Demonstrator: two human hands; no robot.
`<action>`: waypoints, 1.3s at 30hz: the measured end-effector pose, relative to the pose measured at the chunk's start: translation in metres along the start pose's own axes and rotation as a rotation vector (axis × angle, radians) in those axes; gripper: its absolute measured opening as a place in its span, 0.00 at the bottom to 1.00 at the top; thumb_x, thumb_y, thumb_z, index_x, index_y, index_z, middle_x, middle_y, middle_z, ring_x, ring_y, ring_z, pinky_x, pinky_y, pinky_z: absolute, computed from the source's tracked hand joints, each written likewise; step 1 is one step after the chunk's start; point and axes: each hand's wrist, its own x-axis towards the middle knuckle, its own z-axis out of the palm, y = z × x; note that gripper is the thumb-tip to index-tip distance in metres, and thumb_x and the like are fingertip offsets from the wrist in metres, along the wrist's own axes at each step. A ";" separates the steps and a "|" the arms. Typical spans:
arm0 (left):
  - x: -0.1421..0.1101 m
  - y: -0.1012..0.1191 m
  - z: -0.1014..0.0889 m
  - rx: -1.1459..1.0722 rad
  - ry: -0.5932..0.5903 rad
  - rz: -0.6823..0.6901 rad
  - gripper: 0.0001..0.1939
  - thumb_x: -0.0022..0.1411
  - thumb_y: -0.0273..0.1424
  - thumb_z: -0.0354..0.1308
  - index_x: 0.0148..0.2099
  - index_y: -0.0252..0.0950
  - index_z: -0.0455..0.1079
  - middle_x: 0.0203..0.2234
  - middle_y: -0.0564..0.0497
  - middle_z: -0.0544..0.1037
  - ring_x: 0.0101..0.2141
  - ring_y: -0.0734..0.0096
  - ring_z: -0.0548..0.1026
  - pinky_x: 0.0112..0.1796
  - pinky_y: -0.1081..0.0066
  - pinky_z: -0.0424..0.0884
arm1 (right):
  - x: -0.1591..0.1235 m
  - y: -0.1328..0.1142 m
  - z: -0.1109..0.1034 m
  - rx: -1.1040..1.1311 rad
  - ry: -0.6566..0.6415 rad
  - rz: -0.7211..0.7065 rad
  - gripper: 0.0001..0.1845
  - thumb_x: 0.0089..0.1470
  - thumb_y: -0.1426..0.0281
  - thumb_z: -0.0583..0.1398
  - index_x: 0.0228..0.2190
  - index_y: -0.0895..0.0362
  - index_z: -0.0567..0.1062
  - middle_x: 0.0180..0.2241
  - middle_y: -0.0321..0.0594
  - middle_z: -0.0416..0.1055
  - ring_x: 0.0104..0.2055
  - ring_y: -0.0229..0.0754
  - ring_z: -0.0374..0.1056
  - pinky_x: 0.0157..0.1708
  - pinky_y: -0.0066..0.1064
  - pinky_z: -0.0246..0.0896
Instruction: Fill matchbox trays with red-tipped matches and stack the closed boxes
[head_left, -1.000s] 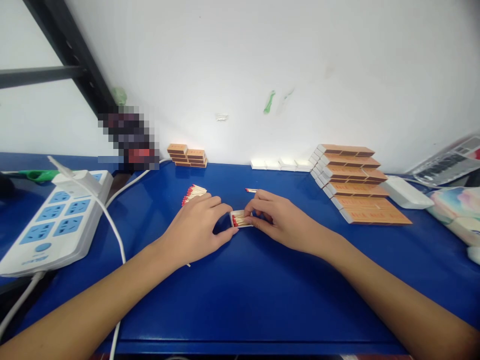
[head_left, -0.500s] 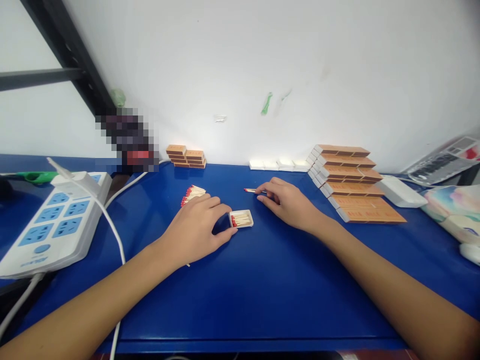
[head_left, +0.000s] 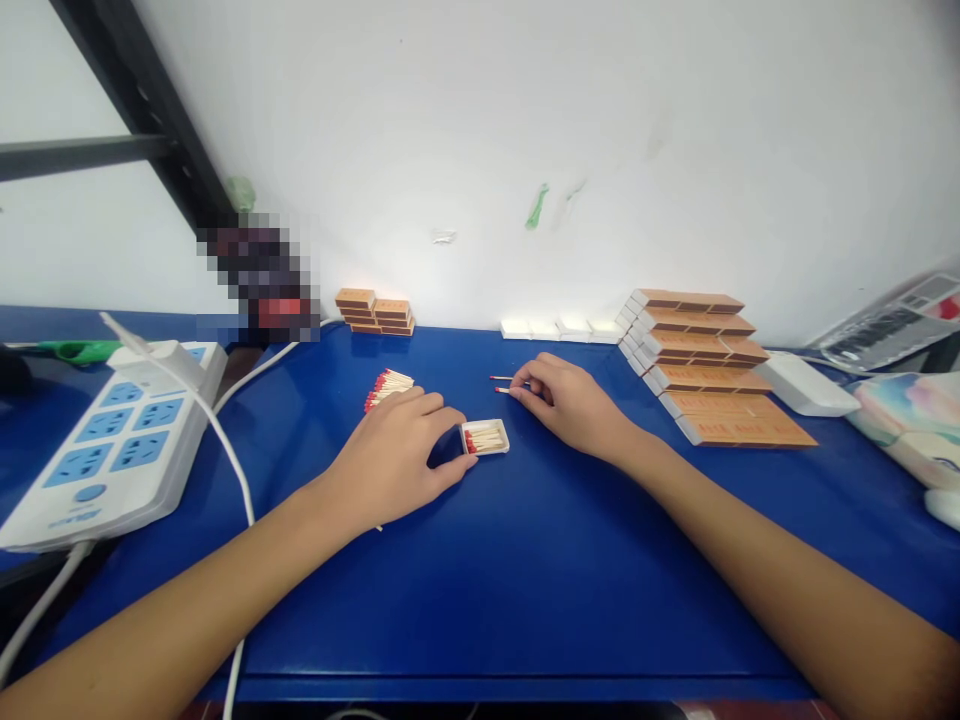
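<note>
Between the thumb and index finger of my left hand (head_left: 409, 450) is the left end of a small white matchbox tray (head_left: 496, 451). Red-headed matches (head_left: 486, 438) lie inside it. My right hand (head_left: 574, 405) is closed in a pinch to the right of the tray, with a match (head_left: 503, 390) poking out leftward from its fingertips, red head first. Just behind that one is a second match (head_left: 500, 378); whether the fingers touch it I cannot tell. A heap of loose matches (head_left: 390, 385) lies beyond my left hand, partly hidden by it.
Several white trays (head_left: 544, 329) line the wall. Stepped stacks of orange matchboxes (head_left: 697, 345) stand at right, a smaller stack (head_left: 375, 312) at back left. A power strip (head_left: 124, 440) with a white cable (head_left: 238, 480) occupies the left side of the blue table (head_left: 510, 600).
My right fingers have come slightly closer to me, and two separate match heads now show by them instead of one. The left hand keeps its hold on the tray.
</note>
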 end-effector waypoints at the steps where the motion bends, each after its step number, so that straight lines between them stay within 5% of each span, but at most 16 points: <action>1: 0.000 0.000 0.000 0.000 0.001 0.001 0.14 0.69 0.40 0.65 0.50 0.36 0.80 0.33 0.49 0.77 0.36 0.60 0.74 0.41 0.60 0.72 | 0.000 0.000 0.001 -0.005 -0.006 0.011 0.07 0.68 0.67 0.59 0.38 0.54 0.77 0.35 0.39 0.69 0.33 0.41 0.66 0.34 0.34 0.58; 12: 0.001 -0.001 -0.001 0.003 -0.008 -0.005 0.14 0.69 0.40 0.64 0.51 0.37 0.80 0.34 0.48 0.77 0.37 0.60 0.74 0.42 0.60 0.73 | -0.006 -0.017 -0.006 -0.022 -0.062 -0.042 0.05 0.71 0.66 0.57 0.43 0.53 0.71 0.44 0.43 0.72 0.38 0.43 0.72 0.37 0.34 0.63; 22: 0.000 0.000 -0.002 -0.007 -0.016 -0.017 0.14 0.69 0.40 0.64 0.51 0.37 0.80 0.33 0.48 0.76 0.36 0.60 0.74 0.40 0.61 0.72 | -0.002 -0.013 -0.002 -0.104 -0.115 -0.003 0.08 0.73 0.65 0.55 0.40 0.54 0.70 0.43 0.43 0.72 0.36 0.44 0.71 0.36 0.35 0.61; 33: 0.000 -0.001 -0.001 -0.009 0.004 0.000 0.14 0.69 0.40 0.64 0.50 0.36 0.80 0.33 0.48 0.77 0.36 0.60 0.74 0.41 0.61 0.72 | -0.021 -0.063 -0.013 0.067 -0.179 -0.142 0.06 0.72 0.69 0.54 0.40 0.54 0.70 0.43 0.43 0.73 0.38 0.43 0.69 0.38 0.34 0.62; 39: 0.000 -0.001 -0.001 -0.008 0.001 -0.005 0.13 0.68 0.39 0.64 0.50 0.37 0.80 0.33 0.49 0.77 0.36 0.61 0.74 0.40 0.62 0.72 | -0.016 -0.046 -0.012 0.091 -0.054 -0.174 0.10 0.73 0.67 0.54 0.41 0.53 0.74 0.40 0.42 0.72 0.36 0.42 0.68 0.37 0.34 0.61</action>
